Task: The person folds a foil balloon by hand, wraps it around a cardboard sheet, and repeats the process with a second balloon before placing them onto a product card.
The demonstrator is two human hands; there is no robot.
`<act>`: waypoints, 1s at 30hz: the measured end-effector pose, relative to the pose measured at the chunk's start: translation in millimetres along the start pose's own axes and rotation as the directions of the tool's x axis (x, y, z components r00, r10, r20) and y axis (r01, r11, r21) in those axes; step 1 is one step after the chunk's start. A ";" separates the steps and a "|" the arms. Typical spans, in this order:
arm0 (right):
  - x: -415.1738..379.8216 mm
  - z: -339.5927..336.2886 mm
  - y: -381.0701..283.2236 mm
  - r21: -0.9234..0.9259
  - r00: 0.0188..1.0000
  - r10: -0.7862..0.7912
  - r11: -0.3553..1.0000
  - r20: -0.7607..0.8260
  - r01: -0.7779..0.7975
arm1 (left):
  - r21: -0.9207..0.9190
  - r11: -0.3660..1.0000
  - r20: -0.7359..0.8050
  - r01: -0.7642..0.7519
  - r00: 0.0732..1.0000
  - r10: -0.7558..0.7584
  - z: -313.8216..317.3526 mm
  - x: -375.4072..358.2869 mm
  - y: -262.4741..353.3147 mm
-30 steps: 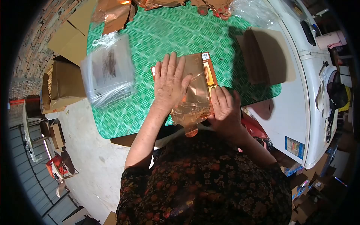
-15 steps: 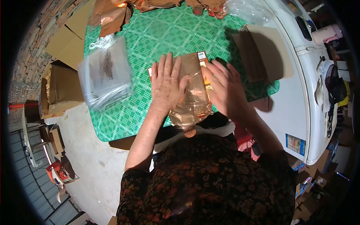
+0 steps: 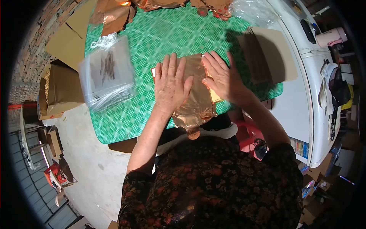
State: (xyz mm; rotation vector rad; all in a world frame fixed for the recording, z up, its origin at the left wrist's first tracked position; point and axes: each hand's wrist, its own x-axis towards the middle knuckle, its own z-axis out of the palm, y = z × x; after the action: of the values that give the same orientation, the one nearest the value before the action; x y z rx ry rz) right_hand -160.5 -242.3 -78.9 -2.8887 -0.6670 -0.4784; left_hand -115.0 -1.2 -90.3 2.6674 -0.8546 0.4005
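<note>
A flat, shiny copper-coloured foil piece (image 3: 197, 91), which looks like a deflated foil balloon, lies on the table's near edge. Its lower end, with a small round tab (image 3: 193, 135), hangs towards my body. Beneath it, the orange edge of a printed card or packet (image 3: 214, 95) sticks out on the right. My left hand (image 3: 169, 86) rests flat on the foil's left side, fingers stretched out. On the right edge of the foil and packet lies my right hand (image 3: 222, 78), open with fingers spread. Neither hand grips anything.
A stack of clear plastic bags (image 3: 108, 72) lies on the left of the green checked table (image 3: 164, 32). Brown cardboard sheets (image 3: 270, 55) sit at the right. More copper foil (image 3: 114, 13) is along the far edge. An open carton (image 3: 65, 89) stands left, a white appliance (image 3: 293, 110) right.
My right hand has moved up and to the left, down onto the foil's right edge. My left hand stays nearly in place on the foil.
</note>
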 end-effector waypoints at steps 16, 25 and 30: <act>14.8 18.5 -19.1 0.044 0.991 0.091 0.994 0.098 -0.095 | -0.052 0.997 0.046 -0.049 0.998 0.052 -2.7 -3.9 -8.9; 17.7 12.0 -20.3 0.016 0.987 0.080 0.996 0.136 -0.083 | -0.394 0.861 0.076 -0.322 0.922 0.380 -15.5 65.5 -31.1; 15.2 13.5 -20.9 0.032 0.987 0.082 0.996 0.135 -0.087 | -0.335 0.885 0.149 -0.323 0.909 0.389 6.1 55.7 -31.3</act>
State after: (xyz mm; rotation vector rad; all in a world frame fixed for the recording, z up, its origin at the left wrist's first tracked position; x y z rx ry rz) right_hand -153.3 -214.8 -85.2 -2.9182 -0.5627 -0.2601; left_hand -51.6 -7.8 -82.7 2.2905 -1.3654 0.0511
